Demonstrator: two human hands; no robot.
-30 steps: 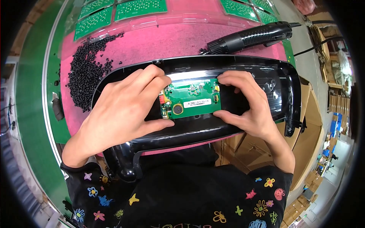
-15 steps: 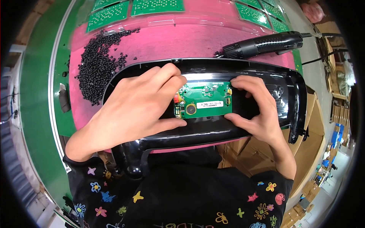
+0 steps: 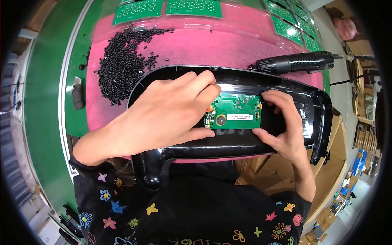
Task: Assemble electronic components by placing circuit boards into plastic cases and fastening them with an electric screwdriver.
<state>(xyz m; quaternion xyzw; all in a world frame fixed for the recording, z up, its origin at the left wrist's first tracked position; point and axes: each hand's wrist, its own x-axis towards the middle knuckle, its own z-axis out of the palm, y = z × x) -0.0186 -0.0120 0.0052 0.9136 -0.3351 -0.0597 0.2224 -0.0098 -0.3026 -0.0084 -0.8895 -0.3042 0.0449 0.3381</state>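
Observation:
A green circuit board (image 3: 241,109), with a round black component and a white label on its face, lies within the hollow of a glossy black plastic shell (image 3: 171,153). My left hand (image 3: 175,107) is closed on the board's left end, fingers at the upper corner and thumb at the lower one. Its opposite end sits between the bent fingers and thumb of my right hand (image 3: 288,126), which grip near the two corners. Both wrists cross the shell's near side. What lies beneath the board is hidden.
Many small black screws (image 3: 122,61) are heaped on the pink mat (image 3: 228,47), left of the shell. Behind it at right lies a black electric screwdriver (image 3: 296,63) with a cable. More green boards (image 3: 194,7) fill clear trays at the far edge. A cardboard box (image 3: 261,175) stands near right.
The whole scene, hands included, sits slightly further right and lower in the picture. Both hands keep the same hold on the circuit board, which stays in the shell.

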